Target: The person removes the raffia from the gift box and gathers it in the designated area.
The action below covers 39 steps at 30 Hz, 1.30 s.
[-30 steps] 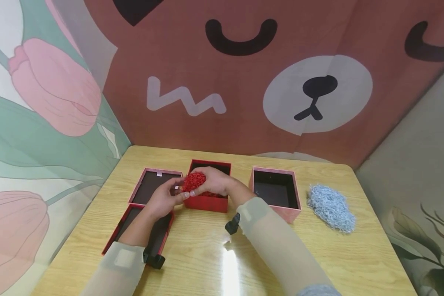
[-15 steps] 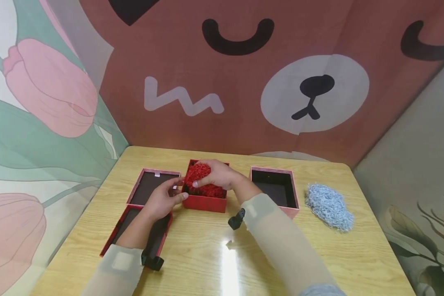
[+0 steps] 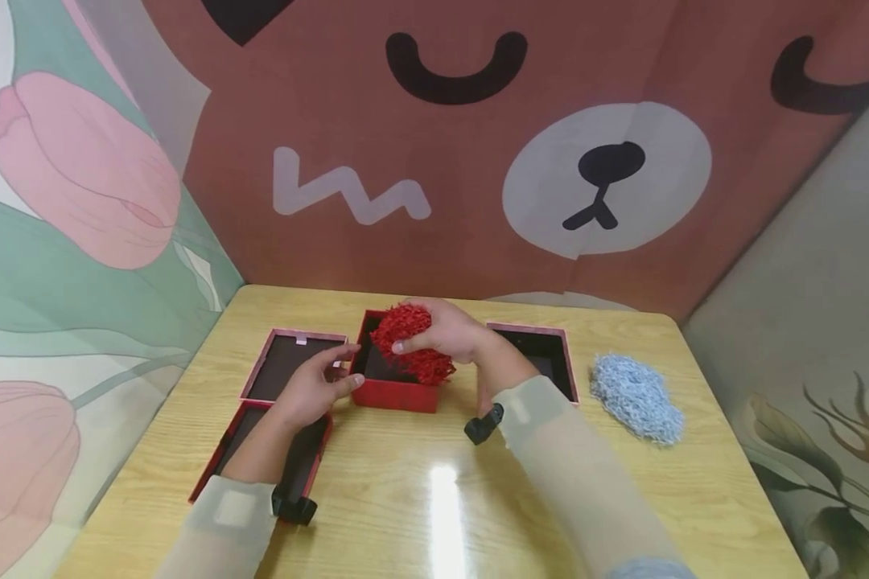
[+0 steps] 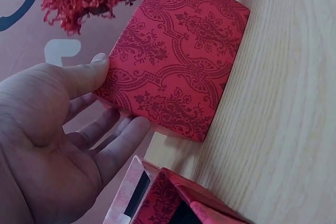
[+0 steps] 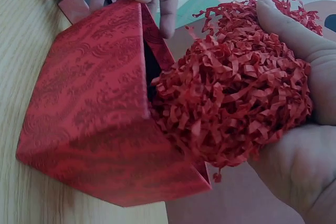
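Observation:
Crinkled red shredded paper (image 3: 404, 328) sits bunched in my right hand (image 3: 455, 328), whose thumb and fingers grip it. The bundle is at the mouth of an open red patterned box (image 3: 398, 396); its lower strands hang over the right part of the box. The box's dark inside shows to the left of the paper. At the box's left front corner, my left hand (image 3: 313, 392) touches the rim with its thumb (image 4: 86, 77), while its loosely extended fingers lie against the side. The fingers of my right hand behind the bundle are largely hidden.
A pink box (image 3: 527, 326) with a dark inside stands to the right, partly behind my right arm. Blue shredded paper (image 3: 637, 398) lies farther right. At left are a pink lid (image 3: 261, 362) and a red lid (image 3: 220, 446), partly under my left arm.
My right hand has drawn the red shredded paper up and to the right, from inside the red box to its rim, exposing the box's dark floor. My left hand stays at the corner.

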Each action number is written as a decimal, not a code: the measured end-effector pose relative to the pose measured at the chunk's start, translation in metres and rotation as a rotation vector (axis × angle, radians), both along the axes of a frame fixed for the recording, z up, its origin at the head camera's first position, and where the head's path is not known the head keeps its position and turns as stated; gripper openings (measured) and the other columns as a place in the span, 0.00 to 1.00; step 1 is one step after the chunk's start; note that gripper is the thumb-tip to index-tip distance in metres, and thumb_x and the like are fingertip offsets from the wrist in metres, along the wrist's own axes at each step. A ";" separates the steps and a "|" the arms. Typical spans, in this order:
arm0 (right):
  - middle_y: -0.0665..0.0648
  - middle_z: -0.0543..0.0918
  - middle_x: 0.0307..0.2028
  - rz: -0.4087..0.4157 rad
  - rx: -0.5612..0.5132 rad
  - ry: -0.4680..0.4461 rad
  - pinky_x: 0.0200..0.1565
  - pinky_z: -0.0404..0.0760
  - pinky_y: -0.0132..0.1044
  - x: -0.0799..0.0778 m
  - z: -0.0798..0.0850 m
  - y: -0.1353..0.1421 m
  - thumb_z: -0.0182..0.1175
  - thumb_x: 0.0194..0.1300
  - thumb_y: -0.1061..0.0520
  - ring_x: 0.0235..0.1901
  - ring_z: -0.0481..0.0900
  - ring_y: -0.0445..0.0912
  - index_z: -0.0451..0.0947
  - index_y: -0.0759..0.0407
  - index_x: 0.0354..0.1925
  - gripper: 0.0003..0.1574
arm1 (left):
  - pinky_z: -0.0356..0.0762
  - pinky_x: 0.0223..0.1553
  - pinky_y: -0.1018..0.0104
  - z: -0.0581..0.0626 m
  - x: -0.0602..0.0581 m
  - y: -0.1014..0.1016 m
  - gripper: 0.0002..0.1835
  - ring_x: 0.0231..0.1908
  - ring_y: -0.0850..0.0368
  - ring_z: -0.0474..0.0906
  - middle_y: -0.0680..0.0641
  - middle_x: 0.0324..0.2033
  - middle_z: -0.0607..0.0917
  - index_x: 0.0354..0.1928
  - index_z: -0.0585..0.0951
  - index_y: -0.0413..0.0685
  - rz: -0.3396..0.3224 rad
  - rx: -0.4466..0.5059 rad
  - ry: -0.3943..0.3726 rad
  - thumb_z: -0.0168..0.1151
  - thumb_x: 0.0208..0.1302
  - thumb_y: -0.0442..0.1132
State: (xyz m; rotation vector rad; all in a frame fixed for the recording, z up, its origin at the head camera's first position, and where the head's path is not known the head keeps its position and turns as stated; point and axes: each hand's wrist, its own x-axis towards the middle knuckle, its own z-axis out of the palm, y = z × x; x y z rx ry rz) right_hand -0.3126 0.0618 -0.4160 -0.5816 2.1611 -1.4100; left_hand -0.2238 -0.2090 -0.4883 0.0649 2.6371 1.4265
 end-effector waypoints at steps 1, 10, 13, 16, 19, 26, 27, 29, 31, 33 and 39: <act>0.48 0.83 0.57 -0.003 0.000 0.004 0.58 0.83 0.46 0.000 0.001 0.003 0.83 0.51 0.47 0.58 0.80 0.48 0.72 0.45 0.71 0.51 | 0.83 0.54 0.52 0.000 0.000 0.000 0.36 0.58 0.45 0.76 0.47 0.68 0.75 0.74 0.72 0.64 0.001 -0.001 -0.001 0.72 0.66 0.54; 0.52 0.84 0.55 -0.021 -0.036 0.006 0.55 0.85 0.46 0.004 0.008 0.028 0.83 0.52 0.49 0.56 0.82 0.50 0.74 0.45 0.68 0.47 | 0.83 0.54 0.52 -0.001 0.000 -0.001 0.36 0.58 0.45 0.75 0.47 0.69 0.75 0.74 0.73 0.64 -0.001 0.021 -0.007 0.72 0.65 0.55; 0.52 0.83 0.54 -0.023 -0.037 0.017 0.53 0.86 0.46 0.007 0.010 0.037 0.83 0.52 0.48 0.55 0.82 0.52 0.75 0.45 0.65 0.45 | 0.83 0.54 0.53 -0.001 0.000 -0.002 0.36 0.59 0.45 0.75 0.47 0.69 0.76 0.74 0.73 0.66 0.004 0.016 -0.006 0.73 0.65 0.55; 0.54 0.83 0.54 -0.040 -0.036 0.017 0.50 0.88 0.47 0.012 0.012 0.047 0.83 0.52 0.48 0.54 0.82 0.53 0.75 0.46 0.63 0.43 | 0.83 0.54 0.53 -0.002 0.000 -0.002 0.36 0.59 0.44 0.75 0.46 0.69 0.75 0.74 0.72 0.66 0.000 0.010 -0.003 0.72 0.65 0.56; 0.56 0.83 0.54 -0.058 -0.061 -0.009 0.49 0.88 0.48 0.016 0.014 0.057 0.82 0.52 0.50 0.55 0.81 0.55 0.75 0.48 0.62 0.42 | 0.83 0.55 0.52 -0.002 0.000 0.000 0.36 0.60 0.44 0.76 0.46 0.69 0.75 0.74 0.73 0.67 0.002 0.016 -0.002 0.72 0.65 0.56; 0.57 0.83 0.54 -0.092 -0.087 -0.022 0.49 0.88 0.49 0.026 0.014 0.078 0.82 0.53 0.51 0.55 0.81 0.56 0.76 0.49 0.61 0.40 | 0.83 0.55 0.52 -0.002 0.001 0.000 0.36 0.59 0.44 0.75 0.47 0.69 0.75 0.74 0.73 0.67 0.008 0.026 -0.010 0.73 0.65 0.55; 0.57 0.83 0.54 -0.095 -0.086 -0.017 0.48 0.88 0.50 0.027 0.014 0.081 0.82 0.53 0.51 0.55 0.82 0.56 0.76 0.49 0.61 0.40 | 0.84 0.55 0.52 -0.002 0.001 0.000 0.36 0.59 0.44 0.75 0.47 0.69 0.75 0.74 0.73 0.67 0.010 0.025 -0.012 0.73 0.65 0.55; 0.57 0.83 0.53 -0.096 -0.080 0.000 0.48 0.88 0.49 0.031 0.013 0.086 0.82 0.53 0.51 0.54 0.82 0.56 0.76 0.50 0.61 0.39 | 0.84 0.54 0.53 -0.001 0.002 0.000 0.36 0.59 0.45 0.75 0.46 0.69 0.76 0.74 0.73 0.67 0.013 0.022 -0.014 0.73 0.65 0.55; 0.57 0.84 0.53 -0.102 -0.068 0.005 0.47 0.89 0.50 0.036 0.012 0.091 0.82 0.53 0.50 0.53 0.83 0.56 0.76 0.50 0.60 0.39 | 0.84 0.54 0.52 0.000 0.003 0.000 0.36 0.59 0.44 0.75 0.46 0.69 0.75 0.74 0.73 0.66 0.014 0.019 -0.014 0.73 0.65 0.55; 0.57 0.84 0.53 -0.121 -0.040 0.015 0.47 0.89 0.49 0.040 0.011 0.096 0.82 0.52 0.49 0.53 0.82 0.56 0.76 0.50 0.61 0.41 | 0.84 0.54 0.53 0.001 0.003 0.001 0.36 0.59 0.44 0.75 0.47 0.69 0.75 0.74 0.73 0.68 0.020 0.017 -0.020 0.73 0.64 0.55; 0.54 0.83 0.55 -0.202 0.068 0.081 0.49 0.88 0.48 0.050 0.008 0.112 0.83 0.49 0.41 0.56 0.80 0.54 0.74 0.46 0.65 0.48 | 0.84 0.54 0.52 0.002 0.003 0.001 0.37 0.60 0.44 0.75 0.48 0.69 0.75 0.74 0.72 0.68 0.019 0.016 -0.025 0.73 0.64 0.56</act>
